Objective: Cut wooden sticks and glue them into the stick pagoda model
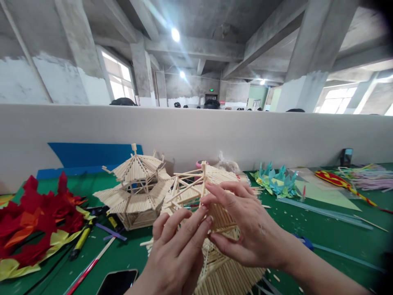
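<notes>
A pavilion model of pale wooden sticks, its roof part-covered with stick panels, is right in front of me. My left hand has its fingers together, their tips against the roof frame near the central post. From the other side my right hand curls over a roof panel, fingertips by the post and thumb lower down. Both hands grip the pavilion model; any small stick between the fingertips is hidden. Behind to the left stands a second stick pavilion with a two-tier roof.
Red and orange paper shapes, a yellow-black tool and a phone lie left. Right are blue paper petals, translucent strips, and a blue-handled tool. A white partition closes off the green table's far side.
</notes>
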The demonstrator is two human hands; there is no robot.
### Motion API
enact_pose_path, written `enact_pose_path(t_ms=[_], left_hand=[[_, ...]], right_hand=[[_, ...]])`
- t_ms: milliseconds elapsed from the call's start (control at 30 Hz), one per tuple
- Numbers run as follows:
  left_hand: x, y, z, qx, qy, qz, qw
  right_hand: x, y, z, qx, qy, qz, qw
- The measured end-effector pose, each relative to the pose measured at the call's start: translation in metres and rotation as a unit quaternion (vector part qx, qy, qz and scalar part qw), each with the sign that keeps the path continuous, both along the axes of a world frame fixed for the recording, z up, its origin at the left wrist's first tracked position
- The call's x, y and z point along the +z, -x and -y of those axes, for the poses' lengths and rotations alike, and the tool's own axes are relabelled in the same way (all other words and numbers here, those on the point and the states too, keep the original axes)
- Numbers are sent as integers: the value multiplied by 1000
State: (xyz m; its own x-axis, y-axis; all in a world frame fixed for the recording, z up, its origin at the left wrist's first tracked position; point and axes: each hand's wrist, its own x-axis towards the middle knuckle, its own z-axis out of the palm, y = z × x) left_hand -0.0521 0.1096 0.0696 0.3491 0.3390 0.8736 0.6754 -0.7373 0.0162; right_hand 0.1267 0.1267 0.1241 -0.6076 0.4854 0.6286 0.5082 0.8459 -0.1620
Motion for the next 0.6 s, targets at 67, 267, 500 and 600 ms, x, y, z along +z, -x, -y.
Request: enact_pose_path(t_ms=[67, 267, 500, 600], left_hand=[[-1, 0, 0, 5, -1, 3, 1000], [-5, -2, -1, 33, -23, 4, 999], [-3, -3, 0, 35, -37, -1, 999], [-2, -4, 0, 42, -45, -2, 998]], right_hand=[[-1, -1, 0, 2, -3, 3, 1000], [-2, -3, -1, -8, -1, 1, 1000], [-3, -2, -1, -8, -5, -4, 1000], [-3, -1, -1, -13, -5, -1, 1000]])
